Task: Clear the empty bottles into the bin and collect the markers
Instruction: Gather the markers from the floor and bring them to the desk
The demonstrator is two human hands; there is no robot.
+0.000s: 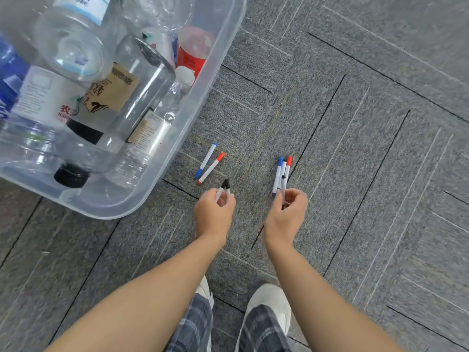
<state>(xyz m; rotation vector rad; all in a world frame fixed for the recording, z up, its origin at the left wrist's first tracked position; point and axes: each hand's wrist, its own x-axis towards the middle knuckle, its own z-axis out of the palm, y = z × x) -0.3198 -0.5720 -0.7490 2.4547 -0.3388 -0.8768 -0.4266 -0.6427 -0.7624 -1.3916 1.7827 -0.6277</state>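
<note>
The person is collecting markers off the grey carpet floor (355,148), the empty bottles (106,97) already lying piled inside the clear plastic bin (220,59) at the upper left. The left hand (214,212) is pinching two black-capped markers (224,189) between its fingers (220,199), the caps splaying apart in a V. The right hand (286,214) is clenching a bundle of three markers (282,174), blue, black and red capped, pointing away from the body. A blue-capped marker (206,160) and a red-capped marker (212,168) are lying loose on the floor just beside the bin's near corner, nearly touching each other. To finish well, the left hand probably should be squaring its two markers parallel before reaching, since a splayed pair is likely to slip when more are added; taking the loose pair together looks feasible.
</note>
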